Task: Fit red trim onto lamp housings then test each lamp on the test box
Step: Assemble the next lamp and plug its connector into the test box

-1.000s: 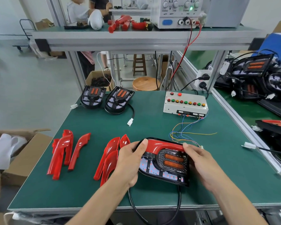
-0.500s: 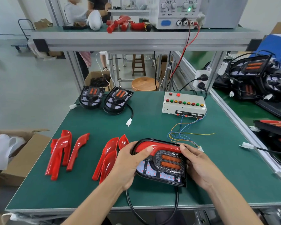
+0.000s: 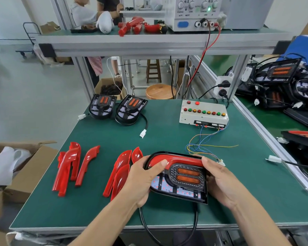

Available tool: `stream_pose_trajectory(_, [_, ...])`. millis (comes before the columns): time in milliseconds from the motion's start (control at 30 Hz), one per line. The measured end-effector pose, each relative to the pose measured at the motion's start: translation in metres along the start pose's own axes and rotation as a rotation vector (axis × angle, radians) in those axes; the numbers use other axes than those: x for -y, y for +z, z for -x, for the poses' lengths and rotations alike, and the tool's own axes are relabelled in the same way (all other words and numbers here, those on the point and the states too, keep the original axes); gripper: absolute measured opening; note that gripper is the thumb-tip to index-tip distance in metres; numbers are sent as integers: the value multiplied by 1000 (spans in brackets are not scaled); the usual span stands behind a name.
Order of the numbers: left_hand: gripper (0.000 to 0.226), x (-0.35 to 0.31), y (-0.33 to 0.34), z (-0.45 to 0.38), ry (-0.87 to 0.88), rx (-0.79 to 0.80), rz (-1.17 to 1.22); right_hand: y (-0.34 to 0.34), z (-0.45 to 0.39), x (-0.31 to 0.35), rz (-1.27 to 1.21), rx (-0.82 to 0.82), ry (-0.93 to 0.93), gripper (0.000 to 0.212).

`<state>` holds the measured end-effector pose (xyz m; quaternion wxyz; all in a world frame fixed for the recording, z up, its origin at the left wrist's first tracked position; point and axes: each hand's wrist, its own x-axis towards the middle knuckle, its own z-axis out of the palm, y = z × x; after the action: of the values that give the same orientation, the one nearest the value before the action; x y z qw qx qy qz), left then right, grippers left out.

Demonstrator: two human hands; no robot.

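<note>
A black lamp housing [image 3: 181,185] with two orange lenses lies near the front of the green bench, a red trim [image 3: 183,159] seated along its top edge. My left hand [image 3: 142,178] grips its left side, thumb pressing on the trim. My right hand [image 3: 219,180] grips the right side, fingers over the top corner. Its black cable loops off the front edge. Loose red trims lie in two groups [image 3: 69,167] [image 3: 121,171] to the left. The white test box [image 3: 203,112] with coloured buttons stands at the back right, thin wires trailing toward the lamp.
Two more lamp housings [image 3: 102,108] [image 3: 131,110] sit at the back left with white connectors. A power supply [image 3: 197,13] stands on the upper shelf. Finished lamps [image 3: 281,73] pile on the right bench. A cardboard box [image 3: 25,167] stands at left. People stand behind the shelf.
Both hands have shifted slightly on the lamp; my left thumb has slid along the red trim and the right fingers have closed over the top right corner.
</note>
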<state>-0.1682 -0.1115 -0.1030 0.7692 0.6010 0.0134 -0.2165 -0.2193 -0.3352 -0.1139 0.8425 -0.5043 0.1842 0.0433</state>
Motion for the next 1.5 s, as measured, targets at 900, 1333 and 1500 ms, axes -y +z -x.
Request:
stream_pose_trajectory(900, [55, -3, 4, -8, 3, 4, -18, -12, 3, 21, 1397, -63, -870, 17])
stream_pose_trajectory(1333, [68, -3, 9, -9, 48, -79, -13, -14, 2, 28, 1263, -114, -898, 19])
stream_pose_trajectory(1500, [61, -3, 10, -8, 54, -65, -7, -19, -8, 10, 1155, -54, -855, 14])
